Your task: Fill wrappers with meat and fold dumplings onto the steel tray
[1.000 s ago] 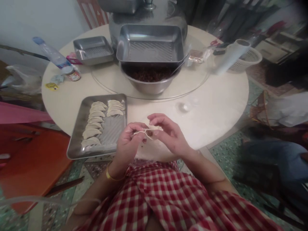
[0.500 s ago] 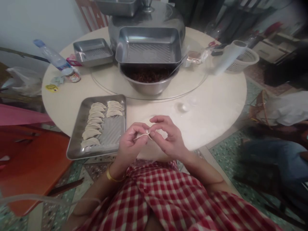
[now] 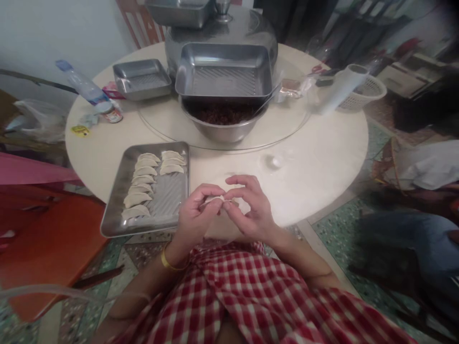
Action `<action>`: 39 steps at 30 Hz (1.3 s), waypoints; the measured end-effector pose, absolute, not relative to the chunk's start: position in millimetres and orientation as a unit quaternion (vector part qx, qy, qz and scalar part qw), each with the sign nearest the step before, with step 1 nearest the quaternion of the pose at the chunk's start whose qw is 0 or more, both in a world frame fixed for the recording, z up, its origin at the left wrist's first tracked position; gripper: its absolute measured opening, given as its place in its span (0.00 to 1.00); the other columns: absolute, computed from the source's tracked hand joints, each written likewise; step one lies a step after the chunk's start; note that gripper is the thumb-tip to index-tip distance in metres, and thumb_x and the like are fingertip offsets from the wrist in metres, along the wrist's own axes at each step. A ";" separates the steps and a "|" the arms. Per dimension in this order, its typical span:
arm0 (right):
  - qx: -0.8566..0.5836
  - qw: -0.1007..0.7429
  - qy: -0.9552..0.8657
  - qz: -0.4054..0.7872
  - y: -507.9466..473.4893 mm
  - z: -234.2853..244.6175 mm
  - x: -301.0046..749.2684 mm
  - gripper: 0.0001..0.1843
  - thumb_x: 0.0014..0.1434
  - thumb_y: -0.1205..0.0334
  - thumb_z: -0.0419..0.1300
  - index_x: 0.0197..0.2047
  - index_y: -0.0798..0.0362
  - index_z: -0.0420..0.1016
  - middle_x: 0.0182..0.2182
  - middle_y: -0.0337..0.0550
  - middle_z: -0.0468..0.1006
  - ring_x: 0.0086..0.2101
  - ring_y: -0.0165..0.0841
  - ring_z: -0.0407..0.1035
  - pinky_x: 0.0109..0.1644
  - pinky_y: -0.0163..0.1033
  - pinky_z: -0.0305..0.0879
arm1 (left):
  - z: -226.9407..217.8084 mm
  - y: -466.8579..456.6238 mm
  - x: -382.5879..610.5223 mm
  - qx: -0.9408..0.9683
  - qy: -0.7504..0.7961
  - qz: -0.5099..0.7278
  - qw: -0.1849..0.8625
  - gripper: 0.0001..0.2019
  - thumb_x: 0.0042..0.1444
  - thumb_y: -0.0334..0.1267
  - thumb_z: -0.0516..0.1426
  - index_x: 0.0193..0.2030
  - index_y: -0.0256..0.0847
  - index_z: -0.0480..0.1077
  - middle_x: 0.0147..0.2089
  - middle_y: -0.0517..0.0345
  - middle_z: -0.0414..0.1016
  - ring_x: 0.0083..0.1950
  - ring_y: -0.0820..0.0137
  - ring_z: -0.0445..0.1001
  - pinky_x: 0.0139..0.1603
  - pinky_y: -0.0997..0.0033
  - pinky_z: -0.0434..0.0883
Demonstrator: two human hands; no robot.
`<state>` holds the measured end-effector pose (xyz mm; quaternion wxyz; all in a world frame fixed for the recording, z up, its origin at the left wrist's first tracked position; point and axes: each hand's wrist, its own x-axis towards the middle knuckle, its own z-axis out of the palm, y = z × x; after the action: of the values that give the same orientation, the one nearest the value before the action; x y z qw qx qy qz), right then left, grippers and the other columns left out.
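Observation:
Between my two hands is a pale dumpling [image 3: 214, 199], mostly covered by the fingers. My left hand [image 3: 197, 210] is closed on it, thumb and index finger pinching its edge. From the other side my right hand [image 3: 253, 208] pinches the dumpling's right end with thumb and index finger, its other fingers lifted. To the left lies a metal tray [image 3: 168, 191] with two columns of folded dumplings [image 3: 138, 198]. A steel bowl [image 3: 225, 131] of dark filling [image 3: 224, 114] stands beyond my hands, a utensil handle leaning out of it.
An empty metal tray [image 3: 225, 71] rests over the bowl's back. A small dough piece [image 3: 274, 161] lies on the floured table [image 3: 304, 177]. At the left stand a bottle [image 3: 84, 87] and jar [image 3: 112, 112]; at the right, a plastic-wrap-like roll [image 3: 342, 91] and basket [image 3: 369, 91]. An orange chair [image 3: 60, 248] is at left.
My fingers have shifted slightly along the dumpling's edge, with the right index finger now nearer the left hand. The whole view has moved a little.

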<state>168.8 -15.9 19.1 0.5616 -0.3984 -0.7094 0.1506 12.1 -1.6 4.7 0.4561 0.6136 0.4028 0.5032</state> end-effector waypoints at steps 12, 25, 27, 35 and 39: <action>-0.420 0.606 -0.667 0.105 -19.0 10.8 172.8 0.09 0.60 0.69 0.59 0.43 0.50 0.74 0.46 0.47 0.75 0.47 0.37 0.70 0.52 0.49 0.71 | 6.4 1.1 17.0 0.546 0.383 0.546 0.507 0.04 0.58 0.38 0.60 0.35 0.41 0.72 0.39 0.58 0.76 0.27 0.78 0.69 0.27 0.78 0.70; -0.427 0.553 -0.709 0.089 -24.7 14.4 187.3 0.05 0.60 0.65 0.61 0.41 0.50 0.77 0.43 0.46 0.77 0.44 0.36 0.72 0.47 0.46 0.73 | 0.0 -2.8 9.6 0.547 0.393 0.496 0.548 0.03 0.56 0.33 0.61 0.37 0.43 0.75 0.41 0.60 0.74 0.30 0.77 0.69 0.28 0.77 0.68; -0.431 0.539 -0.719 0.085 -24.9 15.6 187.6 0.05 0.60 0.64 0.61 0.40 0.50 0.77 0.43 0.46 0.77 0.44 0.36 0.72 0.47 0.46 0.72 | -1.2 -2.5 9.0 0.571 0.378 0.504 0.525 0.03 0.57 0.33 0.60 0.37 0.44 0.75 0.43 0.59 0.74 0.34 0.75 0.70 0.29 0.76 0.69; -0.471 0.537 -0.696 0.076 -21.0 11.7 183.9 0.05 0.61 0.67 0.59 0.35 0.50 0.77 0.40 0.46 0.79 0.42 0.36 0.71 0.46 0.46 0.71 | 1.5 -2.6 11.9 0.616 0.391 0.479 0.488 0.02 0.58 0.34 0.59 0.38 0.43 0.73 0.42 0.58 0.73 0.34 0.73 0.70 0.31 0.74 0.68; -0.476 0.548 -0.679 0.113 -20.3 12.3 179.9 0.05 0.61 0.66 0.58 0.36 0.50 0.76 0.41 0.45 0.78 0.43 0.36 0.72 0.47 0.47 0.71 | 3.8 -1.8 14.2 0.634 0.391 0.461 0.483 0.03 0.56 0.35 0.60 0.38 0.42 0.72 0.41 0.57 0.73 0.33 0.73 0.70 0.31 0.74 0.67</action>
<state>179.9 -20.3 12.3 0.5477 -0.4758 -0.6789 0.1127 14.2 -1.8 3.8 0.4826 0.6337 0.3909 0.4613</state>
